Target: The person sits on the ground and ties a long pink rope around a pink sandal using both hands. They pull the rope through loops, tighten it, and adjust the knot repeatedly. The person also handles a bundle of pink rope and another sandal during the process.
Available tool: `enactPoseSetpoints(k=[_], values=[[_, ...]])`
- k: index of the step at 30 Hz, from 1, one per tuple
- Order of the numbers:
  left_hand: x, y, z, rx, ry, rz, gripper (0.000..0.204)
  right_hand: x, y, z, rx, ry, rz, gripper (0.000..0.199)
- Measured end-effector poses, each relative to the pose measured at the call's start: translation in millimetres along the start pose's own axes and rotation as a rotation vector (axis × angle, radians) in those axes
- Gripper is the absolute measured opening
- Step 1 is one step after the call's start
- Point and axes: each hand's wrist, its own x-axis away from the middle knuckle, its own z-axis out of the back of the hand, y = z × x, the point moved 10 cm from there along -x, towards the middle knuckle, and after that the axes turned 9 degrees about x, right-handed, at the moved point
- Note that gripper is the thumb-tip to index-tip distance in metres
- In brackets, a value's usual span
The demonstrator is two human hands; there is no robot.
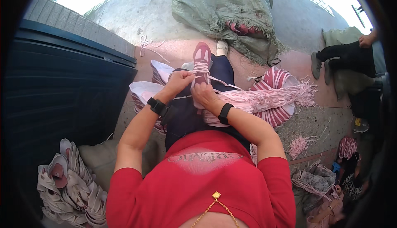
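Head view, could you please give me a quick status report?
Left hand and right hand both gripping pink laces. Shoe upper on lap. Nothing obstructing.

One head-worn fisheye looks steeply down, close over the person's lap; edges bend outward.

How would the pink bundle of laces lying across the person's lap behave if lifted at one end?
The lace bundle would probably droop and sag, since its strands already splay into a loose fringe. It looks light. Single strands might slip free, as scattered strands lie on the floor.
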Motion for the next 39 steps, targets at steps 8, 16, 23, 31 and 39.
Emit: enactPoseSetpoints(k=[8,16,23,31,39], values=[[-8,13,-1,-0.337,0.111,-0.228,0.023,5,26,38,-0.226,-0.036,0.065,0.007],[-9,26,-10,-0.460,0.092,-0.241,0.027,21,48,40,-0.408,-0.028,-0.109,0.005],[-21,26,-14,-0.574,0.143,-0.331,0.023,25,55,40,-0.476,0.026,-0.174,0.007],[-34,-15,-27,0.126,-0.083,0.028,0.021,23,64,43,-0.715,-0.023,-0.166,0.010],[-24,22,-18,-0.304,0.169,-0.218,0.030,15,122,-31,-1.097,-0.007,-0.663,0.021]])
